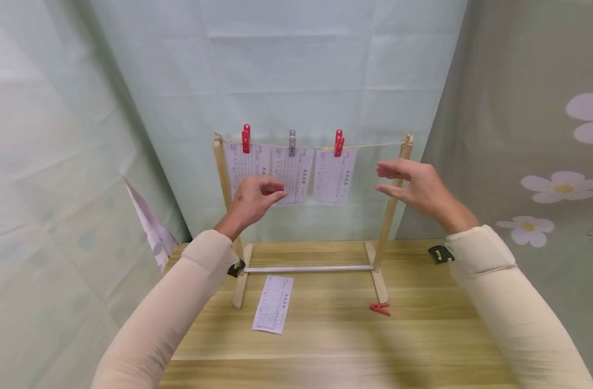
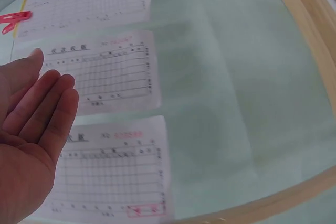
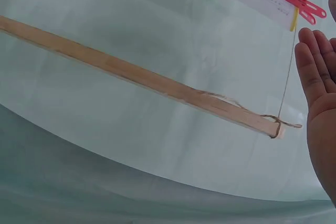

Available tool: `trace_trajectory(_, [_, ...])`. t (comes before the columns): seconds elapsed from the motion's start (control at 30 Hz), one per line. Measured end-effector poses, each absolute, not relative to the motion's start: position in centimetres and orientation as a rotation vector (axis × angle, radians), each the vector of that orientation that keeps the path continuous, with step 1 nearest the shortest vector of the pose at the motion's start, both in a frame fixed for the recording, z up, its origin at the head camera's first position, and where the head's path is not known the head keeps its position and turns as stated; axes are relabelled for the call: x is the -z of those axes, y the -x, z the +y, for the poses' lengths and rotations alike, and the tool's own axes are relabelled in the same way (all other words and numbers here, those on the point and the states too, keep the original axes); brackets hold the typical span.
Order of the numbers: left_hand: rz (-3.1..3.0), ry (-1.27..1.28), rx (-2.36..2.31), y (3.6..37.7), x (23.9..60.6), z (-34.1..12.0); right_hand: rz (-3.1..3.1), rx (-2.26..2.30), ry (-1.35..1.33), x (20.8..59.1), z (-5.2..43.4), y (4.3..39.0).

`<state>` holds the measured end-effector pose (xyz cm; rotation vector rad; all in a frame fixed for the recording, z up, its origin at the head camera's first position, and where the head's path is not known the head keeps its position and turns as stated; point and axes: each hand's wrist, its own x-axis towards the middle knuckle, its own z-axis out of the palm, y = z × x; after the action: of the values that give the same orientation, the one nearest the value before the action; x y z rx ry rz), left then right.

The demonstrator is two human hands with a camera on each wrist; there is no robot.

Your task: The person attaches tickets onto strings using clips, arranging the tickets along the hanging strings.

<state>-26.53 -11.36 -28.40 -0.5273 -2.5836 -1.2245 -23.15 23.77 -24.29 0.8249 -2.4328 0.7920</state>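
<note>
A wooden drying rack [image 1: 392, 205] stands on a light wood-grain table [image 1: 422, 335], backed by pale green creased cloth [image 1: 296, 65]; to the right of the rack hangs a grey-green curtain [image 1: 544, 135] printed with white, yellow-centred flowers. A string [image 1: 374, 146] runs between the tops of the rack's two posts, and a pale crossbar [image 1: 308, 268] joins them near the feet. Three printed slips hang from the string: the left slip [image 1: 242, 162] under a red peg [image 1: 246, 138], the middle slip [image 1: 293, 173] under a grey peg [image 1: 292, 142], the right slip [image 1: 334, 175] under a second red peg [image 1: 338, 143]. Each slip carries a ruled form with a heading and a red serial number, too blurred to read in the left wrist view. The left hand [image 1: 251, 201] hovers in front of the rack's left and middle slips, fingers loosely curled and grasping nothing. The right hand [image 1: 415, 186] is raised at the rack's right post, fingers extended and relaxed, also holding nothing. A fourth slip [image 1: 273, 303] lies flat on the table in front of the rack, and a loose red peg [image 1: 380, 308] lies by the rack's right foot. More paper [image 1: 152, 227] leans against the cloth to the left of the rack.
</note>
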Motion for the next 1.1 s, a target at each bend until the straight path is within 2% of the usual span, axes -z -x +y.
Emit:
trace_trajectory(0.37, [-2.581,0.502,1.234,25.8,31.3,-13.3,-2.453,-0.735,-0.831,27.8,25.8,21.7])
trace_trajectory(0.83, [-2.69,0.384,1.318,24.6,38.3,-16.2,-2.455,-0.783,-0.76,34.9,28.8,21.1])
trace_trajectory(1.1, [-2.7,0.346,1.368,24.1,40.9,-16.5,-2.512,-0.817,-0.686,38.1,29.9,19.7])
